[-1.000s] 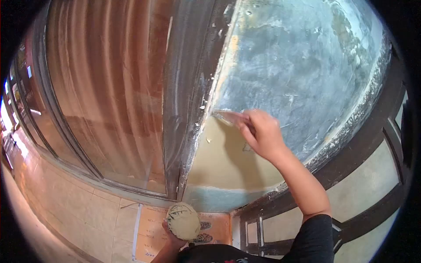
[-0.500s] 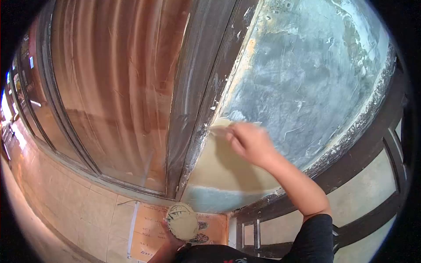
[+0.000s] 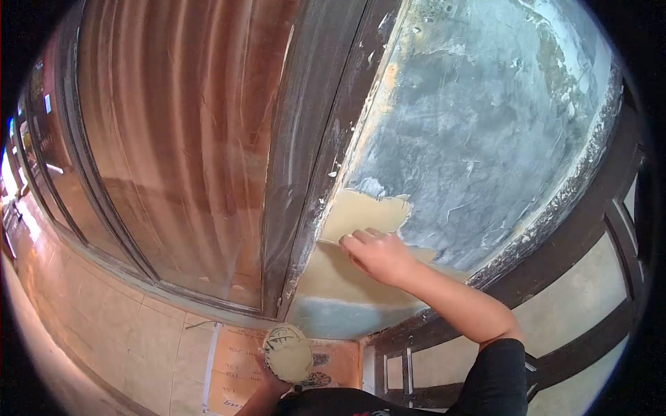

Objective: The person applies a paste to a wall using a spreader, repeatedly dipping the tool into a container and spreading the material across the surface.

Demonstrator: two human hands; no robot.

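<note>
My right hand [image 3: 378, 256] is closed on a flat, thin tool, mostly hidden by the fingers, whose edge lies against the wall [image 3: 465, 139]. Beige putty [image 3: 364, 210] covers a patch of this blue-grey wall above and around the hand. Low in the view, my left hand [image 3: 272, 378] holds a round container [image 3: 289, 353] from below, with beige putty filling its top. Dark marks show on the container's upper left side.
Left of the wall stands a dark wooden frame [image 3: 305, 139] beside a glass pane with a brown curtain [image 3: 187, 125] behind it. An orange printed sheet [image 3: 232, 367] lies on the tiled floor [image 3: 132, 319]. Dark framed panels [image 3: 583, 284] stand at right.
My right hand has moved down the wall with the tool, and the putty patch above it is now uncovered. My left hand and the container have barely moved.
</note>
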